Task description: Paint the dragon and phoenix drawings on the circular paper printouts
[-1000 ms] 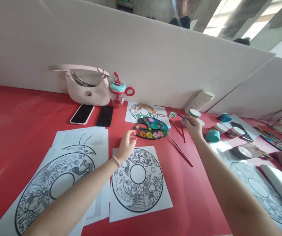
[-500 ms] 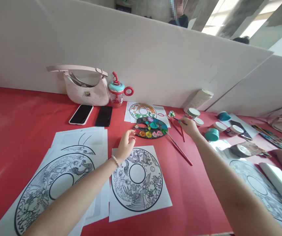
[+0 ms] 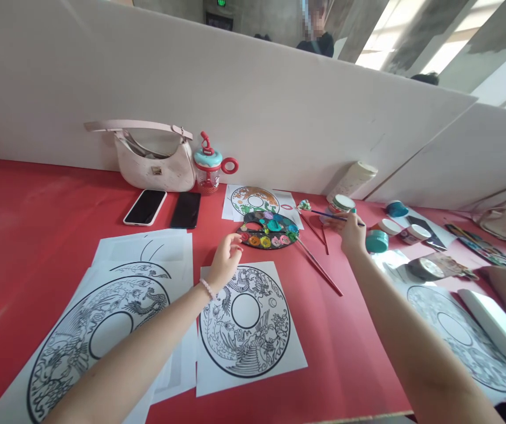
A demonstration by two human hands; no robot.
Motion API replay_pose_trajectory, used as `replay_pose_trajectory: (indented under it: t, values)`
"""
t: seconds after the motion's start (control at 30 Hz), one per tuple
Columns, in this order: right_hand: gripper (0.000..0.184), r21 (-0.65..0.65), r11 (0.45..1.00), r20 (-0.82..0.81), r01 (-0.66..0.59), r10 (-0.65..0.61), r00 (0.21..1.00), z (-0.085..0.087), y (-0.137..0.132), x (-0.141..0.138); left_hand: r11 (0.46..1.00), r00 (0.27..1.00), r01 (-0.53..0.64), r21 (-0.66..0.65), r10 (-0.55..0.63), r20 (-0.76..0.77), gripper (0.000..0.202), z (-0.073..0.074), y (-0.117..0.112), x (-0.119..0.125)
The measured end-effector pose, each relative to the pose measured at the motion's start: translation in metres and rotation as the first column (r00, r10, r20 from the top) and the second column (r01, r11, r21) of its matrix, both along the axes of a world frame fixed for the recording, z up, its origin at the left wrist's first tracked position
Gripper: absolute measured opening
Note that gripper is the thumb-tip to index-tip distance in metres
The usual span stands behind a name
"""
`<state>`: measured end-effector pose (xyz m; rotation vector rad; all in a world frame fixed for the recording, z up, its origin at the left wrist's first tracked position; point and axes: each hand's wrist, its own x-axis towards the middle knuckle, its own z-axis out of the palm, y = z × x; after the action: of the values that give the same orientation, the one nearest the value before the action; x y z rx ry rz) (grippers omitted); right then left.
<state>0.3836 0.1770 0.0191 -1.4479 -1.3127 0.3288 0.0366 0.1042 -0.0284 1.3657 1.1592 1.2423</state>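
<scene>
right hand grips a paintbrush between the palette and teal-lidded jar

Matt red cloth bears a smooth paper sheet.

A flat red-covered table was bounded at the back by a long white partition board, joined at the right by a 2nd white board. Beyond, a grey concrete wall was seen, and bright windows were lit by daylight.

red table, black-lined drawing, multicoloured palette
</scene>
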Motion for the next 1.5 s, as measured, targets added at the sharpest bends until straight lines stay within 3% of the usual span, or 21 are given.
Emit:
replay_pose_trajectory:
  t: [0.17, 0.3, 0.43, 0.7, 1.03, 1.3, 1.5]
  values:
    - [0.05, -0.029, 0.999, -0.103, -0.032, 0.029, 0.994, 0.005, -0.041, -0.024, 1.0, 1.0, -0.005, 0.007, 0.005, -0.01, 0.028, 0.0, 0.001, 0.0]
    - [0.051, -0.02, 0.999, -0.06, -0.034, 0.033, 0.998, 0.014, -0.062, -0.043, 1.0, 1.0, -0.006, 0.011, 0.006, -0.021, 0.029, 0.001, 0.001, 0.0]
    - [0.055, -0.075, 0.995, 0.046, -0.058, 0.062, 0.997, 0.021, -0.063, -0.053, 1.0, 1.0, -0.003, 0.011, 0.004, -0.026, 0.027, 0.003, 0.0, 0.0]
    - [0.05, -0.17, 0.981, 0.231, -0.088, 0.126, 0.965, 0.017, -0.064, -0.057, 1.0, 0.999, 0.002, 0.005, -0.001, -0.043, 0.028, 0.003, 0.0, 0.0]
    - [0.05, -0.124, 0.99, 0.243, -0.066, 0.095, 0.965, 0.017, -0.06, -0.061, 1.0, 0.999, 0.006, 0.011, -0.006, -0.054, 0.028, 0.003, 0.0, -0.001]
    - [0.05, -0.028, 0.999, -0.066, 0.02, -0.022, 0.998, 0.02, -0.063, -0.056, 1.0, 0.998, 0.011, 0.012, -0.01, -0.057, 0.028, 0.001, 0.001, -0.001]
    - [0.053, -0.033, 0.999, -0.079, -0.031, 0.029, 0.996, 0.016, -0.067, -0.053, 1.0, 0.999, -0.002, 0.008, 0.002, -0.054, 0.029, 0.0, 0.001, -0.001]
